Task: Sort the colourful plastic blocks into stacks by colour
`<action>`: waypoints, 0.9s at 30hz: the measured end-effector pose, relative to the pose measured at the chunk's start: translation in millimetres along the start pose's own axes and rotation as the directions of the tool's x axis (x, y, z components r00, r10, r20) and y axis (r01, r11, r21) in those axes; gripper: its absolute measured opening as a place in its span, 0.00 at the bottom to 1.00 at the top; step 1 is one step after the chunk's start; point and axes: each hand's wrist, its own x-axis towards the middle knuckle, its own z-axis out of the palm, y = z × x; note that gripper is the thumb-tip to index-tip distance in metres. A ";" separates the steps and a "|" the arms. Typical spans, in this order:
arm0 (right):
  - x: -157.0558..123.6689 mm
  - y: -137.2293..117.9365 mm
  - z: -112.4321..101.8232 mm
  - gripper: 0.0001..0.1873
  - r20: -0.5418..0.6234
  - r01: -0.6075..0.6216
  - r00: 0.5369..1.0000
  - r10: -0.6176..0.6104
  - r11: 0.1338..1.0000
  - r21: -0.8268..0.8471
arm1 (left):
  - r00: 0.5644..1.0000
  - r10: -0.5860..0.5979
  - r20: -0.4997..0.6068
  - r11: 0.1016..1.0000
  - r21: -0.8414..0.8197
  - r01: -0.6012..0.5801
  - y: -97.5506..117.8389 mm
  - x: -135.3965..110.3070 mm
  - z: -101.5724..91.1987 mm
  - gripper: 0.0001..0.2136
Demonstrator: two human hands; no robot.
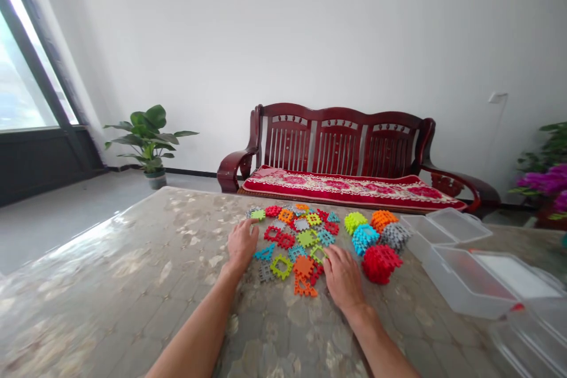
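Flat plastic interlocking pieces with notched edges lie loosely spread between my hands, in red, orange, green, blue and grey. At the left edge of the spread is my left hand (243,242), palm down, its fingers reaching to a light green piece (257,214). On the right side, my right hand (343,274) rests low with fingers stretched forward, fingertips at a green square frame piece (317,255); I cannot tell whether they touch it. Near that hand are an orange square (303,266) and an orange piece with a triangular cutout (303,288).
Right of my right hand stand sorted stacks: red (380,264), grey (396,237), blue (365,240), green (355,222) and orange (383,220). Clear plastic boxes (465,292) with open lids sit farther right. A wooden bench (339,147) stands beyond the table (177,260).
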 end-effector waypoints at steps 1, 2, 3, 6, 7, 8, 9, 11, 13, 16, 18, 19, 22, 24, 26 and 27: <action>0.9 0.7 1.2 0.17 0.005 -0.002 1.000 0.002 1.000 0.000 | 1.000 0.021 0.021 0.999 0.046 -0.022 -0.4 8.4 -0.2 0.18; 1.9 1.5 2.2 0.17 0.008 0.001 1.000 -0.002 1.000 0.003 | 0.999 0.034 0.033 0.996 0.084 -0.036 -0.9 17.5 0.2 0.19; 2.8 2.4 3.2 0.17 0.007 0.008 1.000 -0.008 1.000 0.008 | 0.998 0.034 0.045 0.992 0.117 -0.039 -1.6 27.1 1.3 0.21; 4.7 5.4 6.7 0.17 -0.013 0.024 1.000 -0.024 0.999 0.029 | 0.990 0.038 0.135 0.981 0.185 -0.063 -5.0 55.2 8.2 0.26; 4.9 6.4 8.1 0.17 -0.024 0.024 0.999 -0.023 0.999 0.036 | 0.984 0.040 0.175 0.978 0.192 -0.074 -6.6 62.9 11.2 0.27; 4.9 7.3 9.6 0.17 -0.036 0.022 0.999 -0.021 0.999 0.045 | 0.978 0.044 0.204 0.977 0.194 -0.084 -8.1 69.1 14.2 0.27; 4.7 8.2 11.0 0.17 -0.047 0.022 0.999 -0.019 0.998 0.055 | 0.972 0.049 0.228 0.977 0.193 -0.094 -9.7 73.5 17.0 0.27; 4.1 9.5 13.5 0.16 -0.061 0.024 0.998 -0.019 0.997 0.079 | 0.964 0.068 0.257 0.974 0.191 -0.119 -12.8 76.4 21.2 0.25; 3.7 10.2 14.7 0.16 -0.060 0.023 0.998 -0.017 0.995 0.100 | 0.955 0.102 0.279 0.970 0.185 -0.158 -15.6 72.7 22.3 0.24; 3.5 9.6 14.3 0.16 -0.040 0.016 0.999 -0.012 0.994 0.112 | 0.930 0.188 0.317 0.962 0.131 -0.239 -18.3 63.3 16.8 0.21; 3.6 8.1 13.0 0.16 -0.035 0.013 0.999 -0.009 0.994 0.110 | 0.906 0.250 0.342 0.961 0.027 -0.275 -16.9 60.7 10.8 0.19; 3.6 7.2 12.4 0.16 -0.036 0.011 0.999 -0.007 0.994 0.108 | 0.910 0.247 0.333 0.963 0.017 -0.268 -14.4 61.3 8.3 0.20; 3.6 4.5 10.7 0.16 -0.039 0.009 0.999 -0.005 0.995 0.103 | 0.922 0.270 0.278 0.960 0.002 -0.281 2.4 70.8 9.1 0.21; 3.5 3.4 10.0 0.16 -0.034 0.008 0.999 -0.005 0.995 0.104 | 0.900 0.317 0.300 0.945 -0.018 -0.327 19.7 81.1 18.2 0.22; 3.5 2.9 9.6 0.17 -0.027 0.005 1.000 -0.002 0.994 0.105 | 0.891 0.328 0.314 0.941 -0.024 -0.338 38.7 91.8 32.4 0.23; 3.6 2.8 9.5 0.17 -0.025 0.003 1.000 -0.001 0.994 0.105 | 0.887 0.332 0.321 0.939 -0.025 -0.342 47.9 96.7 40.2 0.24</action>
